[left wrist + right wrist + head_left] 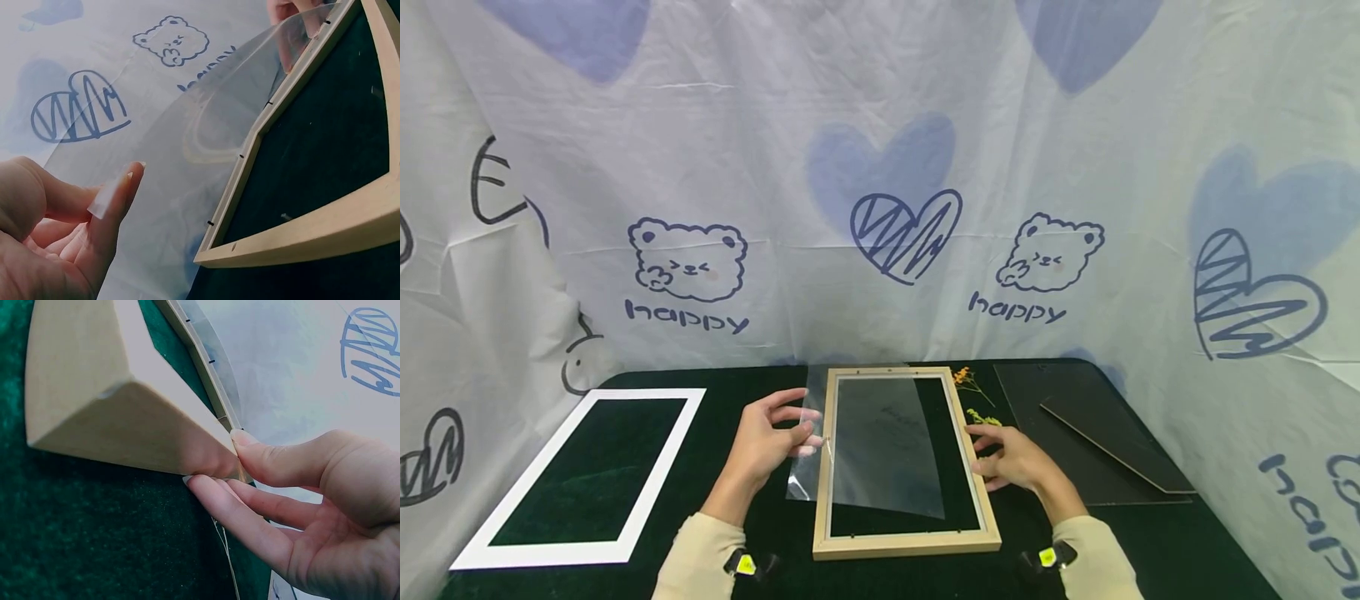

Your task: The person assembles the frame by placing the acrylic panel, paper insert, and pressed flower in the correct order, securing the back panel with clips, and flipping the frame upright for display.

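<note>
Clear plastic sheet (887, 442) lies tilted across a light wooden picture frame (907, 546), its left part reaching past the frame's left side. My left hand (767, 433) is left of the frame and pinches the sheet's edge between thumb and fingers; the left wrist view shows a translucent bit (111, 199) at the fingertips. On the right side of the frame, my right hand (1018, 462) grips the wooden rail, thumb on top and fingers against the outer side (206, 456). Small dark tabs (269, 102) stand along the frame's inner edge.
A white mat border (561, 553) lies on the dark green cloth at left. Orange flowers (961, 377) and a yellow-green sprig (981, 418) lie right of the frame. Farther right is a dark backing board (1052, 392) with a raised flap (1120, 454). A printed curtain (820, 325) hangs behind.
</note>
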`<act>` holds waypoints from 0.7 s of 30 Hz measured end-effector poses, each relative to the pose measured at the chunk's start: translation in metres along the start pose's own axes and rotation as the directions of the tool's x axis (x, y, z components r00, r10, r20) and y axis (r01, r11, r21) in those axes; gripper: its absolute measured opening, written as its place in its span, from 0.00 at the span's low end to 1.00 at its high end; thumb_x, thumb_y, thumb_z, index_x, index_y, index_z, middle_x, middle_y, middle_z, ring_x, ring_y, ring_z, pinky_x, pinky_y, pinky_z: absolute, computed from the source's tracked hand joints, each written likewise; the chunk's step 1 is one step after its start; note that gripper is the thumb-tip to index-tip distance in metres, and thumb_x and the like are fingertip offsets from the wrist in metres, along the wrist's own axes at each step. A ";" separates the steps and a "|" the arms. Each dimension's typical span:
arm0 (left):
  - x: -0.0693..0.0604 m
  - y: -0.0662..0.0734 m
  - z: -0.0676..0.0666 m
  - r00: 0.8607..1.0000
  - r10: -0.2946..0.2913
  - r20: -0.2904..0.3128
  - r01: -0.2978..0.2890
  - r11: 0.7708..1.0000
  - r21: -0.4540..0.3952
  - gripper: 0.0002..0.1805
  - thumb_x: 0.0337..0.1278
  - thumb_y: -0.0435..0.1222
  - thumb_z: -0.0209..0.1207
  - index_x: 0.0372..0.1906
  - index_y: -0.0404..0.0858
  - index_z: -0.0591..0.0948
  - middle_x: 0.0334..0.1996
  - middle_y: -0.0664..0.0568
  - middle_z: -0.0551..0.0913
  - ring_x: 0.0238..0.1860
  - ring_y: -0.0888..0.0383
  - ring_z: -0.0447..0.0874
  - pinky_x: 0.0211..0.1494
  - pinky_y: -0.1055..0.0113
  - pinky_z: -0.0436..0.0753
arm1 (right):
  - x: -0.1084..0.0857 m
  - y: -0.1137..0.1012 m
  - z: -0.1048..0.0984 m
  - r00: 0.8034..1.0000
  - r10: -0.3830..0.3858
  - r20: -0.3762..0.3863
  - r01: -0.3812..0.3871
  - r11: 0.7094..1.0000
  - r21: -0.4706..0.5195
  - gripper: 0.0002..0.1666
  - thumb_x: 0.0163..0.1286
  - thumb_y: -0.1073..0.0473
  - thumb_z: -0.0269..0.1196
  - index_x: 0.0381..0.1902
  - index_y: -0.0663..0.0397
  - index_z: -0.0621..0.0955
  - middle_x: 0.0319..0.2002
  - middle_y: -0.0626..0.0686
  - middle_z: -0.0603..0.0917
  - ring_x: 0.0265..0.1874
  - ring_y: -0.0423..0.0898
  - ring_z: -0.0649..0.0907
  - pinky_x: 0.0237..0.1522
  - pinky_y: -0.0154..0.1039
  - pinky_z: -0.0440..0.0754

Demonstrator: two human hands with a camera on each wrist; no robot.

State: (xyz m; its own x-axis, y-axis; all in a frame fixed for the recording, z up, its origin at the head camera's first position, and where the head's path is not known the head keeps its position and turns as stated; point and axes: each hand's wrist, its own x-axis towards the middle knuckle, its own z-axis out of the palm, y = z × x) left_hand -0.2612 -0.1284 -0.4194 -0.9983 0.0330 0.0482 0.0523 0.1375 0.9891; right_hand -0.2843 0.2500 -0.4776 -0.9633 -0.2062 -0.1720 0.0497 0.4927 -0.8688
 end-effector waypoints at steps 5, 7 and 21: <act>0.002 0.000 0.008 1.000 -0.008 0.009 0.008 1.000 0.002 0.31 0.63 0.21 0.62 0.71 0.35 0.73 0.54 0.32 0.86 0.32 0.53 0.93 0.33 0.71 0.89 | -0.001 0.001 0.000 1.000 0.003 0.000 -0.003 1.000 -0.003 0.40 0.64 0.75 0.68 0.73 0.61 0.71 0.56 0.67 0.78 0.34 0.48 0.86 0.33 0.48 0.92; 0.002 -0.001 0.010 1.000 -0.010 0.006 0.010 1.000 0.000 0.31 0.63 0.21 0.62 0.71 0.35 0.73 0.53 0.32 0.87 0.32 0.53 0.93 0.33 0.70 0.89 | -0.001 0.001 0.000 1.000 -0.001 0.001 0.001 1.000 -0.004 0.39 0.64 0.75 0.68 0.73 0.62 0.71 0.56 0.67 0.77 0.35 0.48 0.86 0.33 0.48 0.92; -0.002 0.007 0.015 1.000 0.017 -0.007 -0.017 1.000 0.012 0.30 0.63 0.22 0.63 0.70 0.37 0.75 0.53 0.33 0.87 0.33 0.51 0.94 0.35 0.68 0.90 | -0.001 0.001 0.001 1.000 0.012 -0.012 -0.012 1.000 -0.004 0.39 0.65 0.74 0.68 0.74 0.60 0.71 0.57 0.67 0.78 0.34 0.48 0.86 0.32 0.48 0.92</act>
State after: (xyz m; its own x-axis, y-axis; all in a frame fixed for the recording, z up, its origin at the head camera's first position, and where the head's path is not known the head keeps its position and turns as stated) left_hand -0.2583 -0.1122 -0.4150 -0.9974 0.0280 0.0659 0.0694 0.1489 0.9864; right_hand -0.2835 0.2499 -0.4790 -0.9657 -0.1902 -0.1766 0.0600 0.4983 -0.8649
